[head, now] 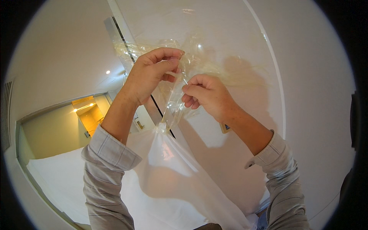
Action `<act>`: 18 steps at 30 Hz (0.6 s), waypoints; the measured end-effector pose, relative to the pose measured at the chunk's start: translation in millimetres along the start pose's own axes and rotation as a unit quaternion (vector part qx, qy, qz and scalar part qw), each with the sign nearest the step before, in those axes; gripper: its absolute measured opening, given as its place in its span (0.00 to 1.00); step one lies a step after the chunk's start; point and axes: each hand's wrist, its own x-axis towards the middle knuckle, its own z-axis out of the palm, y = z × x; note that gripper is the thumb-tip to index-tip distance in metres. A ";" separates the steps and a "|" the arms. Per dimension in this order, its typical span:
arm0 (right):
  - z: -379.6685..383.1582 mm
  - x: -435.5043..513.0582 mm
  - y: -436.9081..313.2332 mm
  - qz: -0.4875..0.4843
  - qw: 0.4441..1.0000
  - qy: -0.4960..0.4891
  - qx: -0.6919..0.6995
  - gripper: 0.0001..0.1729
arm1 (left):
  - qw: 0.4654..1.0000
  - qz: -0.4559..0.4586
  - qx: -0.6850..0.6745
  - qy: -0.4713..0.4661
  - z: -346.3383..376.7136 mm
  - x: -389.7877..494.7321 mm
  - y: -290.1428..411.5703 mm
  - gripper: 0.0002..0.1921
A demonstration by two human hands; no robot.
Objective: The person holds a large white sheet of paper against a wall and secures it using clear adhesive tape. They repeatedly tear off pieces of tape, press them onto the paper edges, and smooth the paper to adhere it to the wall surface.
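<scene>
Thin, clear yellowish plastic film (175, 107) hangs crumpled between my hands and spreads behind them. My left hand (156, 67) pinches the film between thumb and fingers near its upper part. Lower and to the right, my right hand (205, 93) has its fingers closed on the film's edge. Below both hands the film runs down to a gathered, bunched point (162, 127) at the top of a white sheet (172, 184), which fans out downward in folds. Whether the film is tied or taped to the sheet there, I cannot tell.
A pale wall (310, 86) stands behind and to the right, with a light strip (277, 69) running down it. A small framed item (225, 128) shows beside my right wrist. At the left are a lit doorway (89, 115), a ceiling lamp (108, 72) and a vent (6, 115).
</scene>
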 end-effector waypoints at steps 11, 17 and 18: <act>4.9 6.9 -7.0 -0.025 0.998 0.039 -0.030 0.12 | 0.983 -0.122 0.104 -0.086 -19.5 -30.3 -0.4 0.19; 9.1 11.6 -3.3 -0.001 1.000 0.020 0.015 0.13 | 0.984 -0.132 0.109 -0.055 -16.3 -37.1 -4.7 0.07; 9.5 11.3 -1.6 -0.003 1.000 0.018 0.013 0.13 | 0.985 -0.129 0.108 -0.049 -17.5 -37.1 -6.3 0.06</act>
